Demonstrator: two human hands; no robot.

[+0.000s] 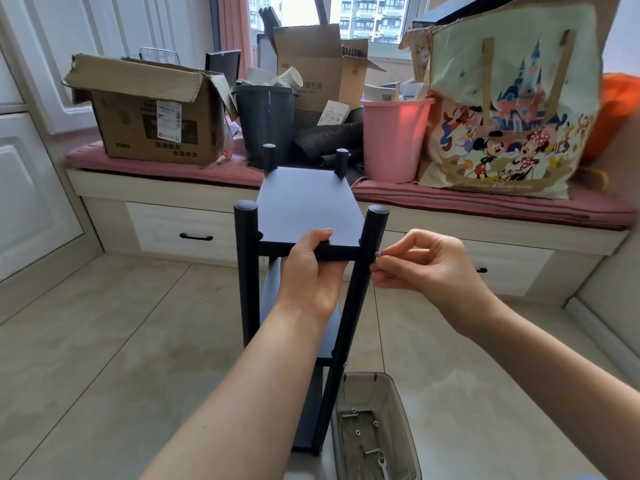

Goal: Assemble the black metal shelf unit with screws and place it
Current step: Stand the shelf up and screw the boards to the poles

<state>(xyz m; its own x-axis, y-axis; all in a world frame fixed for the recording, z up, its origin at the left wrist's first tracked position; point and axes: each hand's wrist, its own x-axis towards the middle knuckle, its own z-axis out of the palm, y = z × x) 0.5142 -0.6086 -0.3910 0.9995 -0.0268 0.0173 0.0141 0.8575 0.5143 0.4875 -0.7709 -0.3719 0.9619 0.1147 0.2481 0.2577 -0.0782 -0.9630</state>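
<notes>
Black top shelf (308,206) gripped at its near edge by left hand (306,271). Small screw (378,254) pinched in right hand (426,268), lying horizontal, tip touching near-right post (370,244) from the right. Likely next: straight push leftward, then turning.

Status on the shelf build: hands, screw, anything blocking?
Left hand grips top shelf front edge. Right hand pinches screw at front right post. Nothing blocking; spare screws in bin.

Legible markings, located from the right hand (420,268) pinching at the shelf post:

- Tall cardboard box (311,64), far beyond the grip: "AOC" in small print, Chinese characters "机箱" lower down.
- Tote bag (502,109), beyond and right: cartoon print, "Disney" in script near base.
- Large cardboard box (152,116), beyond and left: white shipping label, barcode and Chinese print too blurred to read.
</notes>
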